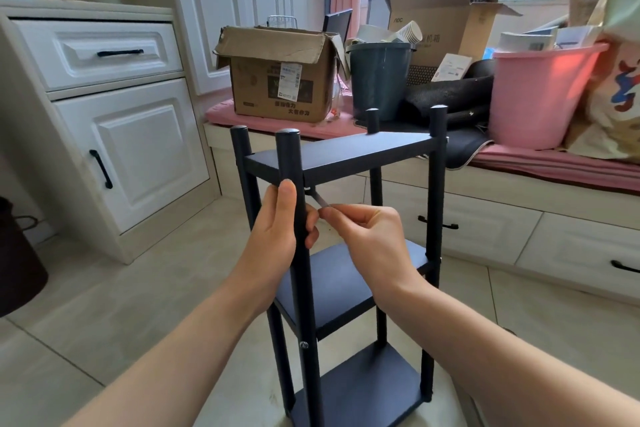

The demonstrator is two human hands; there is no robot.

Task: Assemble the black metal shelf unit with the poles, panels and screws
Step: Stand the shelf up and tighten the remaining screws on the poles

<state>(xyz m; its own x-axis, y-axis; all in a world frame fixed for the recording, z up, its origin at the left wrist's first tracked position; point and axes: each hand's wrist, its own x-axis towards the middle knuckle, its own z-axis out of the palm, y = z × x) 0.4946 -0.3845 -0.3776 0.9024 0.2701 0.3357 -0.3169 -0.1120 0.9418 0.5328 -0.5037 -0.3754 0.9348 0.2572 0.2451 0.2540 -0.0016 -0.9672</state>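
The black metal shelf unit [349,152] stands upright on the tiled floor with three panels between four poles. My left hand [277,218] grips the near front pole [289,156] just below the top panel, thumb pointing up along it. My right hand [360,229] pinches a small silver hex key [320,199], whose far end reaches toward the pole right under the top panel's corner. A screw head [304,344] shows lower on the same pole by the middle panel.
A white cabinet [114,135] stands to the left. Behind the shelf is a window bench with a pink cushion [540,163], a cardboard box [280,76], a dark bucket [379,80] and a pink bucket [540,97]. A dark bag [17,253] sits at far left.
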